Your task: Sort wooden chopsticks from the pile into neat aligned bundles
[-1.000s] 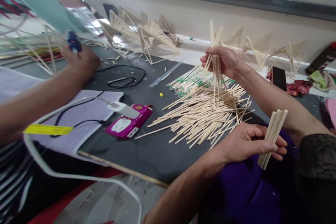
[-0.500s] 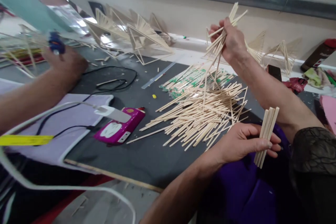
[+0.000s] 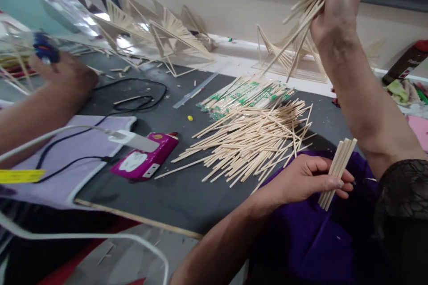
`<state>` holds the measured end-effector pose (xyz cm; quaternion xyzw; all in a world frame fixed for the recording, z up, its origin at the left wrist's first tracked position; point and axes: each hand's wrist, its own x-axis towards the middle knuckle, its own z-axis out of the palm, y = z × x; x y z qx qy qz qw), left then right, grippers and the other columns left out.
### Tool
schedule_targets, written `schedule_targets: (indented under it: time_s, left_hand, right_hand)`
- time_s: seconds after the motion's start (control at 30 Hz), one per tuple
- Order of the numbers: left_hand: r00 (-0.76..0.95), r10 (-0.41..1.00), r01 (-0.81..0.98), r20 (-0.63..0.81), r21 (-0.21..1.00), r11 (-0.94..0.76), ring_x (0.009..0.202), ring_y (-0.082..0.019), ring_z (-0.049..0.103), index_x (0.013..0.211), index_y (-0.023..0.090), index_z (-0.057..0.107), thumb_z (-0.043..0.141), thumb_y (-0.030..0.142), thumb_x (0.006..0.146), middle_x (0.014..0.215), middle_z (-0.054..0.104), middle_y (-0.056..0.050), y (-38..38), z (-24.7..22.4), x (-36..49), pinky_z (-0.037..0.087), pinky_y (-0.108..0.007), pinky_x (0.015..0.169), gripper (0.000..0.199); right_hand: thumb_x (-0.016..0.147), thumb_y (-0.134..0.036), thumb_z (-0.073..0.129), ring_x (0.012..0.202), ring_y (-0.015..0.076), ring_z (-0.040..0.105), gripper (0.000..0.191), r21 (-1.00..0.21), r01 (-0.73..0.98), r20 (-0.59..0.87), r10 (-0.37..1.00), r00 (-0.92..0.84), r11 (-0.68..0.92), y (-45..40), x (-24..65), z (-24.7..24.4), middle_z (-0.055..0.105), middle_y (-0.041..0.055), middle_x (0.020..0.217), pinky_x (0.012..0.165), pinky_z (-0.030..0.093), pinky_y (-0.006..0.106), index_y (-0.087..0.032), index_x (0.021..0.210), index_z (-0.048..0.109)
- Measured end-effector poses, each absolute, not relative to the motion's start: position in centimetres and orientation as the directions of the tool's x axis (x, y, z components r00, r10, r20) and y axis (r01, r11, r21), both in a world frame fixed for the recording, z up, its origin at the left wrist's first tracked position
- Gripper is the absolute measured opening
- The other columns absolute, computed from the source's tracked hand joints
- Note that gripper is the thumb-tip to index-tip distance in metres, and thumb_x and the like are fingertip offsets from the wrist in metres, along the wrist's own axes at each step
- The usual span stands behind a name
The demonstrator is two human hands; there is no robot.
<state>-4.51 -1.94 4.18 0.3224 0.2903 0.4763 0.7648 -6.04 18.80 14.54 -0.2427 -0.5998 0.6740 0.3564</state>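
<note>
My left hand [image 3: 304,180] grips a small, even bundle of thin wooden sticks [image 3: 339,161] between thumb and fingers, above purple cloth [image 3: 321,236]. Higher up, my right hand [image 3: 339,6] is closed around a looser bunch of wooden sticks [image 3: 309,12], several of which slant down out of the fist. Its fingertips are partly cut off by the top edge of the view. Between and left of my hands, a big heap of loose sticks [image 3: 247,147] lies on the dark grey table [image 3: 150,202]. Clear packets with green print [image 3: 247,93] rest behind the heap.
At the left, a co-worker's hand [image 3: 67,69] holds a blue tool [image 3: 45,46]. A magenta power strip [image 3: 143,158] with a white plug and cables lies nearby. Stick frames [image 3: 180,38] stand along the wall. A dark bottle [image 3: 406,62] with a red cap is at far right.
My right hand has risen up and to the right with its bunch, lifting the sticks off the heap. My left hand keeps its bundle nearly in place. The view has shifted slightly.
</note>
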Motion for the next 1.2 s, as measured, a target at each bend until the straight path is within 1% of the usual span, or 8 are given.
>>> schedule_targets:
  time_s: [0.13, 0.3, 0.43, 0.63, 0.77, 0.9, 1.03, 1.2]
  left_hand:
    - [0.372, 0.914, -0.488, -0.163, 0.803, 0.342, 0.074, -0.014, 0.071, 0.087, 0.012, 0.076, 0.081, 0.031, 0.07, 0.083, 0.075, -0.008, -2.0, 4.5, -4.6, 0.056, -0.026, 0.075, 0.026]
    - [0.426, 0.888, -0.44, -0.176, 0.817, 0.373, 0.076, -0.015, 0.071, 0.09, 0.013, 0.077, 0.079, 0.031, 0.073, 0.085, 0.076, -0.008, -2.3, 4.5, -4.4, 0.055, -0.026, 0.079, 0.025]
    - [0.491, 0.855, -0.395, -0.166, 0.833, 0.389, 0.08, -0.017, 0.072, 0.093, 0.014, 0.076, 0.076, 0.035, 0.075, 0.091, 0.076, -0.01, -2.6, 4.2, -3.9, 0.053, -0.029, 0.083, 0.028]
    - [0.522, 0.843, -0.349, -0.13, 0.869, 0.351, 0.082, -0.017, 0.071, 0.097, 0.014, 0.076, 0.073, 0.038, 0.078, 0.095, 0.076, -0.01, -2.6, 3.6, -3.5, 0.053, -0.028, 0.082, 0.031]
    - [0.484, 0.864, -0.367, -0.137, 0.865, 0.343, 0.08, -0.015, 0.071, 0.096, 0.014, 0.076, 0.071, 0.03, 0.079, 0.093, 0.076, -0.01, -2.5, 3.6, -3.5, 0.053, -0.026, 0.08, 0.023]
    - [0.413, 0.892, -0.402, -0.183, 0.842, 0.359, 0.074, -0.013, 0.07, 0.092, 0.014, 0.076, 0.072, 0.024, 0.077, 0.087, 0.075, -0.007, -2.1, 3.4, -3.4, 0.054, -0.027, 0.081, 0.018]
    - [0.386, 0.899, -0.402, -0.205, 0.84, 0.364, 0.073, -0.013, 0.07, 0.092, 0.014, 0.076, 0.071, 0.022, 0.077, 0.085, 0.075, -0.006, -1.7, 3.0, -3.3, 0.053, -0.029, 0.083, 0.017]
    - [0.324, 0.914, -0.399, -0.244, 0.84, 0.366, 0.072, -0.013, 0.069, 0.09, 0.014, 0.075, 0.074, 0.026, 0.077, 0.084, 0.074, -0.005, -1.3, 2.4, -3.4, 0.052, -0.027, 0.079, 0.018]
  right_hand:
    - [0.093, -0.057, 0.048, 0.07, 0.0149, 0.062, 0.033, -0.993, -0.116, 0.098, 0.74, -0.665, 0.028, 18.6, -5.0, 15.1, 0.058, 0.0001, 0.068, 0.053, 0.05, 0.023, -0.025, 0.094, 0.056]
    - [0.098, -0.034, 0.045, 0.055, 0.009, 0.048, 0.023, -0.86, -0.21, 0.505, 0.713, -0.487, 0.465, 16.3, -4.8, 14.3, 0.052, -0.0028, 0.065, 0.05, 0.039, 0.02, -0.023, 0.078, 0.051]
    - [0.095, -0.033, 0.05, 0.062, 0.0104, 0.05, 0.019, -0.651, 0.018, 0.407, 0.369, -0.835, 0.759, 11.8, -4.6, 8.9, 0.055, -0.0024, 0.069, 0.063, 0.04, 0.024, -0.021, 0.083, 0.057]
    - [0.089, -0.042, 0.058, 0.091, 0.0206, 0.058, 0.032, -0.403, -0.234, 0.18, -0.174, -0.968, 0.885, 9.5, -4.7, 4.2, 0.066, 0.0098, 0.107, 0.077, 0.042, 0.031, -0.017, 0.109, 0.062]
    - [0.097, -0.036, 0.042, 0.095, 0.018, 0.059, 0.03, -0.404, -0.062, 0.209, 0.026, -0.978, 0.913, 12.5, -5.7, 6.2, 0.067, 0.0056, 0.103, 0.08, 0.041, 0.028, -0.019, 0.102, 0.066]
    - [0.091, -0.018, 0.046, 0.097, 0.0207, 0.058, 0.027, -0.081, 0.209, 0.126, 0.218, -0.968, 0.975, 16.7, -6.2, 6.5, 0.066, 0.0076, 0.111, 0.071, 0.036, 0.028, -0.02, 0.105, 0.069]
    - [0.091, -0.021, 0.048, 0.1, 0.0234, 0.056, 0.026, 0.155, 0.204, 0.031, 0.201, -0.979, 0.967, 19.0, -5.7, 5.3, 0.065, 0.01, 0.115, 0.065, 0.032, 0.029, -0.02, 0.103, 0.07]
    - [0.092, -0.016, 0.043, 0.1, 0.0244, 0.056, 0.03, 0.243, 0.163, 0.062, 0.152, -0.986, 0.956, 19.3, -5.0, 5.8, 0.065, 0.0097, 0.117, 0.064, 0.031, 0.032, -0.021, 0.107, 0.069]
